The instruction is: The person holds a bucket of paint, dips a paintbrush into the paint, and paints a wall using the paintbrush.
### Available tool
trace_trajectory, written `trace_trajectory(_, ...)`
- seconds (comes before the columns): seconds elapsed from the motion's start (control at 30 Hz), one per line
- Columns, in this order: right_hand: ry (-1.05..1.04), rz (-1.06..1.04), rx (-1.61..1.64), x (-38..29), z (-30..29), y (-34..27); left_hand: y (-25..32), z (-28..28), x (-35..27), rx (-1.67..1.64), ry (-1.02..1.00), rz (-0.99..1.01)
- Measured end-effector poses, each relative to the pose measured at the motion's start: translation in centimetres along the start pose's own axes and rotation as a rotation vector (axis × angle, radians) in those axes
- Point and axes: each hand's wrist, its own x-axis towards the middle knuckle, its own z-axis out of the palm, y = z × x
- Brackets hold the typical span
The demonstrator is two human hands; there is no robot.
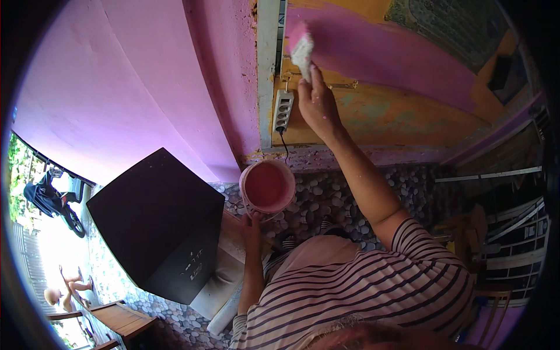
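My right hand (318, 100) grips the handle of a paintbrush (302, 50), its pale bristles coated pink at the tip. The brush lies against the upper left of an orange-yellow door (393, 118), at the edge of a broad band of pink paint (385, 61). Small pink specks dot that hand and forearm. Below and to the left, my left hand (251, 223) holds a plastic paint pail (289, 175) near its wire handle. Pink paint (267, 186) fills part of the pail.
A white power strip (283, 109) with a black plug hangs beside the door frame (266, 65), close to my right hand. At left stands a large black-topped piece (162, 218). Pebble-patterned flooring (350, 192) lies below. Outside are a motorcycle (54, 199) and a person (72, 288).
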Motion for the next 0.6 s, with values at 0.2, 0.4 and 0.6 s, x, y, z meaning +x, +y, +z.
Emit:
trace_trajectory(0.2,-0.025,0.045,-0.035,0.0,0.0,-0.3,-0.4,-0.4,0.0,0.038,0.024,0.029)
trace_trajectory(0.4,-0.056,-0.045,-0.03,0.0,0.7,0.0,0.1,0.0,-0.1,0.012,0.039,0.014)
trace_trajectory(0.6,-0.023,0.068,-0.06,-0.3,0.1,0.1,-0.3,-0.2,0.1,0.06,0.026,0.033)
